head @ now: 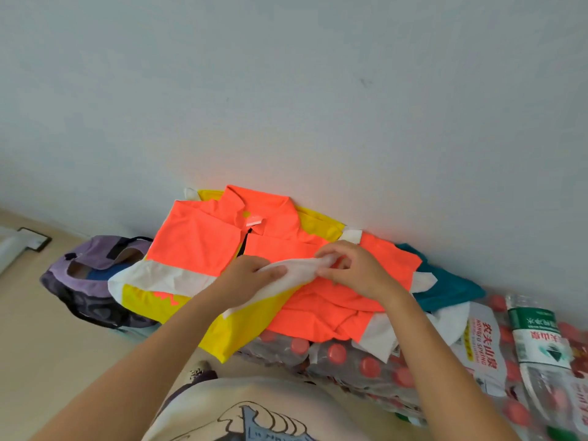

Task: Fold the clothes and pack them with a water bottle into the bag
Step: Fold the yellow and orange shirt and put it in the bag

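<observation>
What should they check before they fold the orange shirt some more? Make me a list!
1. Both hands hold the white band: left hand and right hand grip it. Ok.
2. Orange shirt lies flat: bunched near the front. Not ok.
3. Only one garment being folded: yellow shirt and teal garment lie underneath. Not ok.
4. Purple bag open and nearby. Ok.
5. Water bottle within reach. Ok.
6. Room inside the bag: cannot tell.
</observation>
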Demonstrator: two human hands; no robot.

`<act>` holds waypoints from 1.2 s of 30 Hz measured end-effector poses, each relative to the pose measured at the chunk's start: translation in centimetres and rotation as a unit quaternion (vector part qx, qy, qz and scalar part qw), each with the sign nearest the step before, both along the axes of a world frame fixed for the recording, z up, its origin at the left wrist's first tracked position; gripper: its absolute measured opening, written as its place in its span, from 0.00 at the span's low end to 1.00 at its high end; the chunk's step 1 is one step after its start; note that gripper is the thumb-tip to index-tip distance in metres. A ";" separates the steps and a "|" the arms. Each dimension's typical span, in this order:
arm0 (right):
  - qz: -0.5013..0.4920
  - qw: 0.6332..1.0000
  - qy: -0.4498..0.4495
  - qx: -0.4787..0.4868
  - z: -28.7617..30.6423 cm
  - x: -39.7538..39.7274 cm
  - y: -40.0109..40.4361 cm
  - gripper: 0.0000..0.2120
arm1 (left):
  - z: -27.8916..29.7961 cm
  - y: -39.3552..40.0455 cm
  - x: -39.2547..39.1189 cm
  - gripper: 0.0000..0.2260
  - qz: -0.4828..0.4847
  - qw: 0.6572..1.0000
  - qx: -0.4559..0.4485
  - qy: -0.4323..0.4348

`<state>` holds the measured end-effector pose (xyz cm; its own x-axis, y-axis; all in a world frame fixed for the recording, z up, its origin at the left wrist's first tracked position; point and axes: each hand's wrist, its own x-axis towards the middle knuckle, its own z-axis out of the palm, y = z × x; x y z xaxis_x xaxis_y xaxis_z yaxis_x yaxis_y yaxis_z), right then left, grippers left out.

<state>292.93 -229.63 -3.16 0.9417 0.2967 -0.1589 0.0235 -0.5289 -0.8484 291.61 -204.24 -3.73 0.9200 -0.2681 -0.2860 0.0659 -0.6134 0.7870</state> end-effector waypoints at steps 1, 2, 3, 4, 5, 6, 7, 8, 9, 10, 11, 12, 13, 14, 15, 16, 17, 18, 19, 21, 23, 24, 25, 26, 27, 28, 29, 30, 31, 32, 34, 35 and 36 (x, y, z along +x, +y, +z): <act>-0.001 1.000 -0.030 -0.009 -0.1 0.3 -0.2 0.16 | -0.1 0.6 -0.1 0.22 0.026 1.000 -0.009 -0.007; -0.010 0.998 -0.061 -0.022 -0.2 0.6 -0.2 0.18 | -0.3 1.0 -0.2 0.22 0.044 0.999 -0.006 -0.013; -0.026 0.995 -0.086 -0.034 -0.3 0.8 -0.3 0.21 | -0.5 1.3 -0.3 0.22 0.058 0.998 0.002 -0.016; -0.042 0.993 -0.100 -0.044 -0.3 1.0 -0.4 0.23 | -0.7 1.4 -0.3 0.20 0.070 0.997 0.005 -0.016; -0.051 0.992 -0.104 -0.053 -0.3 1.2 -0.5 0.23 | -0.8 1.5 -0.4 0.17 0.080 0.997 0.001 -0.015; -0.052 0.991 -0.104 -0.063 -0.3 1.4 -0.6 0.21 | -1.0 1.4 -0.5 0.14 0.085 0.996 -0.008 -0.013; -0.048 0.990 -0.106 -0.077 -0.4 1.6 -0.7 0.16 | -1.1 1.3 -0.6 0.13 0.089 0.996 -0.017 -0.013; -0.046 0.989 -0.109 -0.091 -0.4 1.9 -0.9 0.11 | -1.2 1.1 -0.7 0.14 0.093 0.995 -0.027 -0.014; -0.055 0.988 -0.112 -0.097 -0.3 2.2 -1.2 0.06 | -1.4 1.0 -0.7 0.15 0.098 0.994 -0.034 -0.016; -0.077 0.987 -0.110 -0.092 -0.2 2.5 -1.4 0.04 | -1.5 0.9 -0.8 0.16 0.100 0.994 -0.037 -0.021; -0.104 0.985 -0.108 -0.081 0.0 2.8 -1.7 0.03 | -1.7 0.8 -0.9 0.17 0.098 0.994 -0.038 -0.025; -0.128 0.983 -0.110 -0.074 0.3 3.0 -1.8 0.03 | -1.8 0.7 -1.0 0.18 0.095 0.994 -0.040 -0.026; -0.145 0.979 -0.120 -0.073 0.5 3.1 -1.8 0.03 | -1.8 0.6 -1.1 0.18 0.092 0.994 -0.045 -0.025; -0.159 0.974 -0.141 -0.083 0.8 3.0 -1.6 0.04 | -1.8 0.5 -1.2 0.18 0.091 0.994 -0.051 -0.024; -0.174 0.965 -0.169 -0.096 1.0 2.8 -1.2 0.04 | -1.8 0.4 -1.3 0.18 0.092 0.994 -0.058 -0.024; -0.187 0.956 -0.202 -0.106 1.3 2.5 -0.6 0.04 | -1.8 0.4 -1.3 0.18 0.094 0.993 -0.065 -0.025; -0.189 0.949 -0.231 -0.104 1.5 2.0 0.1 0.04 | -1.8 0.3 -1.4 0.19 0.097 0.993 -0.069 -0.025; -0.168 0.951 -0.245 -0.089 1.7 1.5 0.8 0.04 | -1.7 0.3 -1.4 0.19 0.099 0.992 -0.072 -0.026; -0.119 0.964 -0.230 -0.065 1.9 1.0 1.7 0.06 | -1.7 0.2 -1.4 0.19 0.100 0.992 -0.076 -0.027; 0.019 0.990 -0.134 -0.037 1.9 0.0 3.4 0.11 | -1.6 0.2 -1.6 0.17 0.089 0.992 -0.087 -0.034; 0.102 0.991 -0.064 -0.062 1.3 -0.1 4.4 0.16 | -1.5 0.1 -1.6 0.16 0.073 0.992 -0.090 -0.041; 0.106 0.990 -0.054 -0.080 0.9 0.2 4.3 0.16 | -1.4 0.1 -1.6 0.16 0.067 0.993 -0.088 -0.045; 0.095 0.989 -0.055 -0.094 0.7 0.7 4.0 0.15 | -1.4 0.0 -1.6 0.17 0.064 0.993 -0.085 -0.050; 0.076 0.989 -0.064 -0.106 0.7 1.3 3.5 0.12 | -1.4 0.1 -1.6 0.17 0.064 0.993 -0.081 -0.053; 0.056 0.989 -0.076 -0.114 0.7 1.9 2.9 0.09 | -1.4 0.1 -1.5 0.17 0.067 0.994 -0.075 -0.053; 0.042 0.989 -0.084 -0.117 0.7 2.3 2.2 0.07 | -1.4 0.2 -1.5 0.17 0.072 0.994 -0.069 -0.051; 0.039 0.989 -0.085 -0.113 0.8 2.7 1.7 0.05 | -1.5 0.2 -1.5 0.17 0.079 0.994 -0.064 -0.047; 0.049 0.990 -0.077 -0.106 0.8 2.8 1.4 0.06 | -1.6 0.3 -1.5 0.17 0.087 0.993 -0.061 -0.045; 0.068 0.991 -0.060 -0.096 0.8 2.9 1.2 0.07 | -1.7 0.3 -1.5 0.17 0.094 0.993 -0.058 -0.045; 0.090 0.991 -0.035 -0.089 0.7 2.9 1.2 0.08 | -1.7 0.4 -1.5 0.17 0.099 0.992 -0.057 -0.045; 0.115 0.990 0.007 -0.078 0.6 2.8 1.4 0.12 | -1.8 0.4 -1.4 0.18 0.102 0.992 -0.054 -0.047; 0.112 0.992 0.022 -0.060 0.6 2.9 1.5 0.13 | -1.8 0.5 -1.4 0.18 0.103 0.992 -0.052 -0.046; 0.100 0.994 0.040 -0.024 0.6 3.0 1.6 0.14 | -1.8 0.5 -1.4 0.19 0.104 0.992 -0.050 -0.044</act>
<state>295.95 -228.05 -2.51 0.8479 0.4673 -0.2502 0.0657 -0.5611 -0.8251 290.22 -203.71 -5.55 0.9785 -0.0925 -0.1842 0.1120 -0.5117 0.8518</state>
